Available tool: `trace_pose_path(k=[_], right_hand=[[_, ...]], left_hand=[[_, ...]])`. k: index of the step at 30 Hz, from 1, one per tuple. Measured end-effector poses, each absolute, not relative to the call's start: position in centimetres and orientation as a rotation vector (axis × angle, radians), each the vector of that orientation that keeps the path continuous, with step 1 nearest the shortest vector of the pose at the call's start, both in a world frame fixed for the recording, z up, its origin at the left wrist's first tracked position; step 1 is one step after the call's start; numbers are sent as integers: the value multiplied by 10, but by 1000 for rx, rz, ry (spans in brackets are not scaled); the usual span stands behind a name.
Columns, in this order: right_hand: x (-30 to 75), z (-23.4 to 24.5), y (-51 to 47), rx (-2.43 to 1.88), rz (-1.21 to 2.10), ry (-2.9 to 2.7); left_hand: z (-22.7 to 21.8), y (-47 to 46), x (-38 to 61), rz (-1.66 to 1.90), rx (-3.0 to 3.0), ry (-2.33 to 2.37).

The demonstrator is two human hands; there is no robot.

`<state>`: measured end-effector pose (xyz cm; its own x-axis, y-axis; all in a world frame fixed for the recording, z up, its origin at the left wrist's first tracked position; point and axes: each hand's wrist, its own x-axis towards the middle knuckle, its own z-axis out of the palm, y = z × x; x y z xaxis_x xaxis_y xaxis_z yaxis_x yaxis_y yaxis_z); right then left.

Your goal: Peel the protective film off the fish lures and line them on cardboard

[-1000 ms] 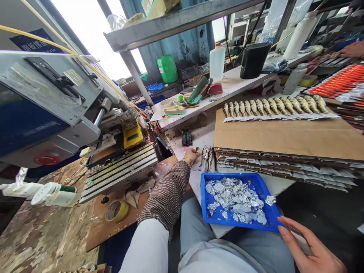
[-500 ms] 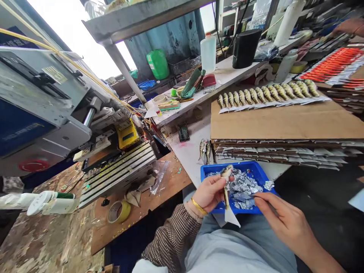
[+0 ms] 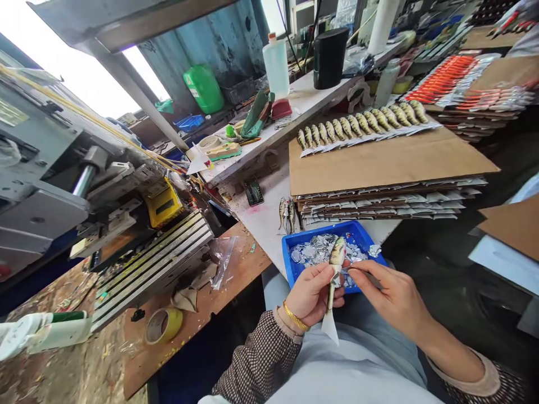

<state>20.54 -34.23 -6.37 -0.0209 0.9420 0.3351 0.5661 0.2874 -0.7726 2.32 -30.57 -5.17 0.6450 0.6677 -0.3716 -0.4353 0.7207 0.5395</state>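
On the table (image 3: 269,219) sat a blue tray (image 3: 295,269) of silver scraps. Over it my left hand (image 3: 309,292) was closed around a little toy fish (image 3: 336,264), standing nearly upright. My right hand (image 3: 387,294) pinched at its side. The fish looked light, hard and slippery, best held around its middle.

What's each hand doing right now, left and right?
Left hand: closed around the fish lure, holding it upright over the blue tray.
Right hand: fingertips pinched at the lure's side; what they grip cannot be told.
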Motion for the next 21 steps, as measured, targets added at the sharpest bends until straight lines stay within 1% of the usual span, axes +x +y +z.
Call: trace_pose_path(k=[6,11,21], right_hand=[[207,-64,-343,-1403,582,-1683],[207,-64,-344,-1413,709,-1672],[215,-56,-338,-1310,1220,-1546]], left_hand=[[-50,-307,25,626,410,601],[-51,-306,25,604,393,604],[-51,-306,23,530,422,594]])
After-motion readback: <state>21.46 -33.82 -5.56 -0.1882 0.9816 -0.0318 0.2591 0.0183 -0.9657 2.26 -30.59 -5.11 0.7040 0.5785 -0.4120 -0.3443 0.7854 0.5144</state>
